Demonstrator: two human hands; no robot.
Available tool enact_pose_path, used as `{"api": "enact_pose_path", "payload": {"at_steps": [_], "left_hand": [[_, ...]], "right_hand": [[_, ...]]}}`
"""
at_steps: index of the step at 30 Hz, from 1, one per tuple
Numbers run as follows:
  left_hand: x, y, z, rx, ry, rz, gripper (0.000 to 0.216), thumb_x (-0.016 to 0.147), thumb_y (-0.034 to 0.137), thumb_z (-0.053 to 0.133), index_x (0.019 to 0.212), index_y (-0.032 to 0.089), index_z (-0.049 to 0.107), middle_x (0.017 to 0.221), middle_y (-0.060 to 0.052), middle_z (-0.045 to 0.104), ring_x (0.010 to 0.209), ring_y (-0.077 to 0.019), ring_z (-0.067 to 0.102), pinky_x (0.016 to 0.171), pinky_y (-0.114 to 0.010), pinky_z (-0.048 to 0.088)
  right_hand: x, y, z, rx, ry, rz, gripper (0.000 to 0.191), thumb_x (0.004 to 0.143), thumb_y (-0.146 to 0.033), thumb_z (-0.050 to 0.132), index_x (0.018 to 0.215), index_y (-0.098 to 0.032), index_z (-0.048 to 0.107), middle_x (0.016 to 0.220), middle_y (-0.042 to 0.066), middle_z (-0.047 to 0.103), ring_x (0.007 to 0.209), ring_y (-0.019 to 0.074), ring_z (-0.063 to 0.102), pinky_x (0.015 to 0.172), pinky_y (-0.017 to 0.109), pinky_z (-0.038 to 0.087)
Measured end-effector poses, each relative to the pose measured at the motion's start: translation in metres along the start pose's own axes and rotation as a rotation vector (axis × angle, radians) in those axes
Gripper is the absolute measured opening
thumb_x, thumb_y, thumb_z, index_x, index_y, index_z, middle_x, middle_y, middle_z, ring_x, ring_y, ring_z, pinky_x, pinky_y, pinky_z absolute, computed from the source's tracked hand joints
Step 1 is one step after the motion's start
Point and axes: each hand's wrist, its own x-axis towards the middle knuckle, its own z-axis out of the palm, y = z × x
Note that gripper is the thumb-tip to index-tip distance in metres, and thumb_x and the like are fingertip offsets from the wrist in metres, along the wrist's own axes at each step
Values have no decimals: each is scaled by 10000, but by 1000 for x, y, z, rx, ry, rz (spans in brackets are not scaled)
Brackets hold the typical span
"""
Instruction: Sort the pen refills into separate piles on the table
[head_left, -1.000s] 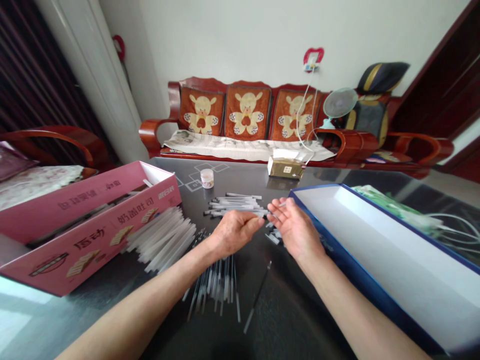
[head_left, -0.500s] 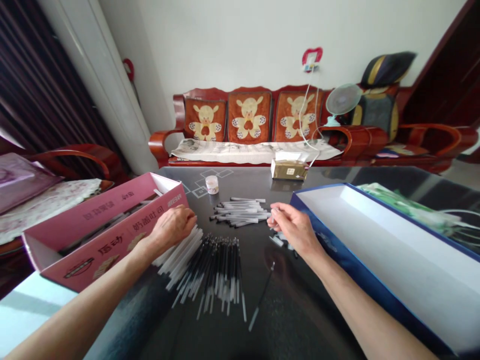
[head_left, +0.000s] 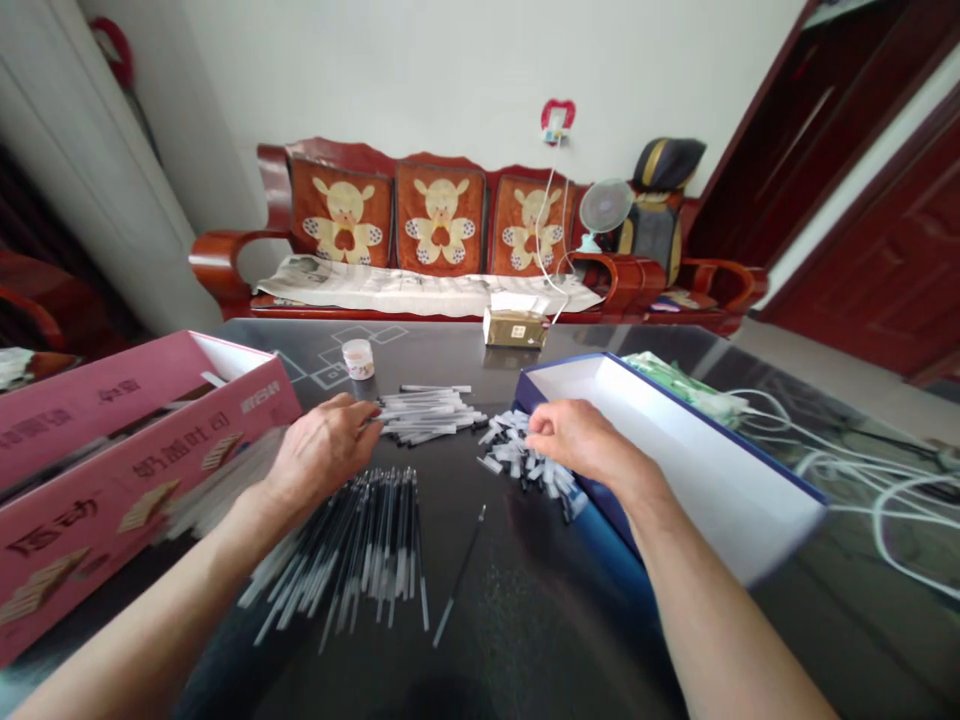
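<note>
Since half a second ago the left hand [head_left: 322,455] has slid off the clear tubes [head_left: 217,488] by the pink box [head_left: 112,440], and the view has swung right. Its fingers [head_left: 358,418] are loosely curled, tips at the pile of pens [head_left: 429,415] lying at two o'clock; a pinch cannot be told. The right hand [head_left: 577,440] curls fingers [head_left: 541,432] down over small caps [head_left: 510,455] (any grip is hidden). Refills [head_left: 367,540] fan out at six o'clock of the left hand. Each kind seems heaped separately, within easy reach. A blue box [head_left: 675,450] sits at three o'clock on the glossy dark table [head_left: 525,620], cables [head_left: 862,470] beyond it, a red sofa [head_left: 420,230] at twelve.
</note>
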Motion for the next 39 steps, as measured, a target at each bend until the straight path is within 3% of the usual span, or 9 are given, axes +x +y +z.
{"api": "enact_pose_path", "payload": {"at_steps": [5, 11, 15, 20, 24, 28, 33, 36, 39], "left_hand": [[14, 19, 17, -109, 39, -34, 334, 860, 354, 422, 999, 224, 696, 910, -51, 687, 814, -189, 653, 736, -251, 461], [12, 6, 29, -51, 15, -74, 328, 874, 332, 409, 985, 219, 697, 934, -63, 695, 854, -195, 660, 742, -247, 464], [11, 4, 32, -55, 10, -85, 333, 882, 344, 404, 979, 226, 699, 940, -65, 704, 864, -199, 664, 738, -245, 462], [12, 4, 32, -101, 67, -169, 333, 880, 344, 398, 964, 240, 703, 925, -66, 725, 850, -212, 674, 692, -249, 447], [12, 4, 29, -147, 95, -239, 345, 879, 365, 391, 976, 252, 702, 884, -71, 735, 839, -227, 680, 661, -258, 432], [12, 2, 29, -212, 133, -298, 335, 865, 368, 407, 969, 256, 704, 853, -66, 738, 815, -222, 678, 653, -258, 414], [14, -2, 32, -347, 220, -368, 310, 842, 361, 449, 946, 245, 717, 796, -51, 735, 772, -195, 667, 658, -245, 397], [15, 0, 34, -415, 297, -418, 329, 848, 398, 465, 853, 198, 725, 718, -58, 717, 724, -179, 655, 641, -239, 388], [15, 6, 37, -567, 280, -383, 406, 853, 481, 468, 808, 171, 726, 664, -55, 697, 681, -168, 644, 625, -236, 398]], "right_hand": [[-2, -20, 19, -188, -292, 30, 117, 612, -176, 658, 497, -197, 658, 474, 34, 606, 501, 170, 590, 488, 251, 375], [-2, -23, 27, -284, -257, 76, 114, 530, -122, 720, 502, -207, 649, 539, 50, 645, 627, 225, 660, 541, 273, 451], [-2, -22, 23, -324, -255, 125, 91, 574, -124, 714, 613, -198, 680, 714, 95, 709, 718, 267, 683, 602, 319, 473], [5, -35, 34, -266, -67, -97, 144, 820, -196, 544, 863, -213, 681, 856, 81, 689, 833, 230, 665, 685, 300, 451], [23, -60, 65, -232, 58, -255, 204, 880, -232, 498, 1038, -224, 627, 1022, 71, 629, 934, 195, 615, 742, 267, 441], [40, -78, 90, -323, 79, -230, 193, 883, -192, 473, 996, -191, 630, 1033, 101, 606, 984, 239, 579, 777, 306, 439], [41, -78, 101, -292, 128, -217, 172, 881, -169, 464, 920, -175, 631, 971, 113, 614, 925, 236, 590, 790, 316, 434], [35, -74, 104, -106, 211, -218, 132, 854, -175, 506, 918, -158, 621, 950, 115, 620, 863, 220, 608, 763, 305, 449], [25, -76, 109, 208, 274, -192, 92, 808, -174, 557, 878, -167, 615, 883, 81, 644, 792, 191, 624, 732, 284, 464]]}}
